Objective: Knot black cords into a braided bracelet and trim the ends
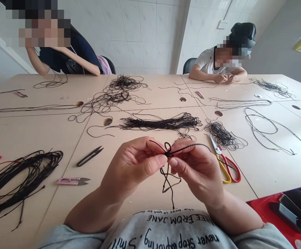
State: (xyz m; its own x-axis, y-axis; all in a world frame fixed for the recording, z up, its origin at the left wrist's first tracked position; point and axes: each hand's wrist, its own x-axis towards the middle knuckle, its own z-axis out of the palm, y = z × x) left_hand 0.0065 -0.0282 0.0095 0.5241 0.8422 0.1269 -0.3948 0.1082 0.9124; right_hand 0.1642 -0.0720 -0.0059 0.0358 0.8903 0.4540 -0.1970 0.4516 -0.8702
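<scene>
A black braided cord (167, 152) is pinched between my two hands, with a small loop standing above a knot at the fingertips. My left hand (137, 162) grips the knot from the left, thumb against forefinger. From the right, my right hand (198, 166) closes on the same cord, and one strand runs over its forefinger. Loose loops and a tail of the cord hang below toward my shirt. Just beyond my hands lies a bundle of black cords (161, 122). Scissors with red and yellow handles (225, 166) rest beside my right hand.
On the left are a large coil of black cord (23, 180), black thread snips (89, 157) and pink thread snips (72, 181). Tangled cords (124, 83) lie farther back on the table (140, 100), which has round holes. Two people sit across; a red stool (264, 207) is at right.
</scene>
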